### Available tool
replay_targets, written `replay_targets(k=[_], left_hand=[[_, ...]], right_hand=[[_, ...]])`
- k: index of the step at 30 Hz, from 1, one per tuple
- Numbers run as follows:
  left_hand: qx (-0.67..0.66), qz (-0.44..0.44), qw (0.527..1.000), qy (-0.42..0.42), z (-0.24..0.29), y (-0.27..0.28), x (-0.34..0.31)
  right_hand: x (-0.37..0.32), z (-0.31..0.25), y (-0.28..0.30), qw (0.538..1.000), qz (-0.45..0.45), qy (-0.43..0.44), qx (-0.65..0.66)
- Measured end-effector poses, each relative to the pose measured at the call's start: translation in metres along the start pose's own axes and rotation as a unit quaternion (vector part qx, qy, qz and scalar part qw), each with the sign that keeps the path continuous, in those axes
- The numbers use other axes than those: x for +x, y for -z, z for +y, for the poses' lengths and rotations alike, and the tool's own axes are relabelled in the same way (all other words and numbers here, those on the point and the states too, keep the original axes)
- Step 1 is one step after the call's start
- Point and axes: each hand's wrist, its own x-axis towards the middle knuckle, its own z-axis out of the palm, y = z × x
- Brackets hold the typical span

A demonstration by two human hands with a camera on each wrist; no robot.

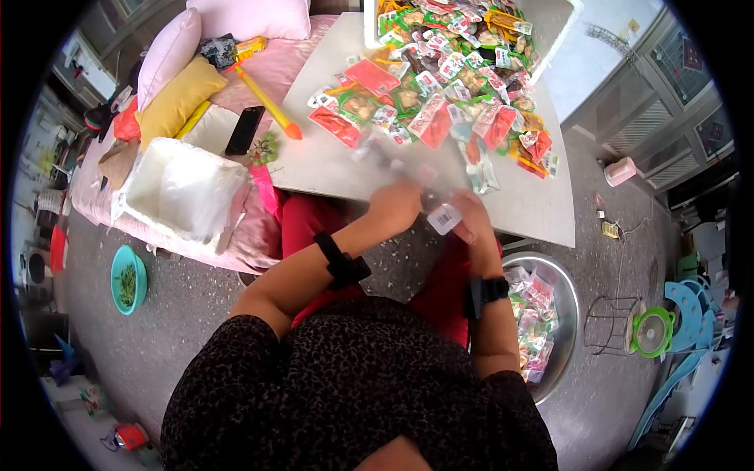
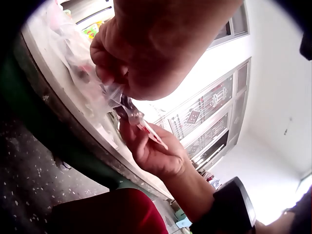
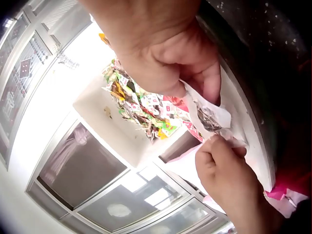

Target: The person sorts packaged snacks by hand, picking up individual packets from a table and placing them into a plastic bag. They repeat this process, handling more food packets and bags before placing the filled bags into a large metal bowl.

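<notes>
Packet (image 1: 444, 219) pinched by left grip (image 1: 395, 207) and right grip (image 1: 471, 213), forearms (image 1: 292, 275) converging.

Clear packet (image 1: 430, 202), white barcode label (image 1: 444, 220), between fingers (image 3: 212, 87).

White label (image 1: 443, 220), red trousers (image 1: 309, 220), dark mottled top (image 1: 369, 365)

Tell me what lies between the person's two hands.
A plastic packet with a white label, held by the left hand and the right hand; the head view shows it.
</notes>
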Motion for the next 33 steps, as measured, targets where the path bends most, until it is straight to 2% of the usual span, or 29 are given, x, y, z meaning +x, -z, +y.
replay_targets(k=[4,6,9,12,15,18,22,25,28,31,33], left_hand=[[0.023,-0.008,0.999,-0.032,-0.004,-0.006,-0.003],[0.006,0.021,0.999,-0.040,-0.006,-0.009,-0.006],[-0.009,0.041,0.998,-0.046,-0.008,-0.011,-0.011],[-0.014,0.050,0.997,-0.050,-0.012,-0.017,-0.011],[-0.018,0.052,0.996,-0.065,-0.017,-0.024,-0.011],[-0.020,0.032,0.997,-0.066,-0.015,-0.025,-0.010],[-0.037,0.030,0.996,-0.070,-0.007,-0.021,-0.012],[-0.046,0.024,0.996,-0.069,-0.008,-0.019,-0.010],[-0.047,0.031,0.996,-0.065,-0.010,-0.015,-0.008],[-0.026,0.036,0.995,-0.087,-0.013,-0.014,-0.008],[0.002,0.107,0.983,-0.149,-0.011,-0.008,-0.008]], right_hand=[[0.020,0.011,-0.025,1.000,-0.027,0.006,-0.015],[0.028,0.020,-0.032,0.999,-0.033,0.029,-0.020],[0.011,0.010,-0.032,0.996,0.015,0.030,-0.085],[-0.004,0.001,-0.022,0.958,0.087,-0.020,-0.271],[-0.005,0.007,-0.018,0.958,0.054,0.010,-0.281],[0.000,0.009,-0.037,0.958,0.061,0.050,-0.276],[0.023,0.005,-0.044,0.956,-0.032,0.016,-0.292],[0.033,0.014,-0.051,0.988,-0.045,-0.007,-0.150],[0.031,0.016,-0.048,0.992,-0.068,-0.012,-0.105],[0.023,0.006,-0.040,0.991,-0.039,-0.040,-0.123],[0.020,-0.003,-0.036,0.988,-0.002,-0.023,-0.153]])
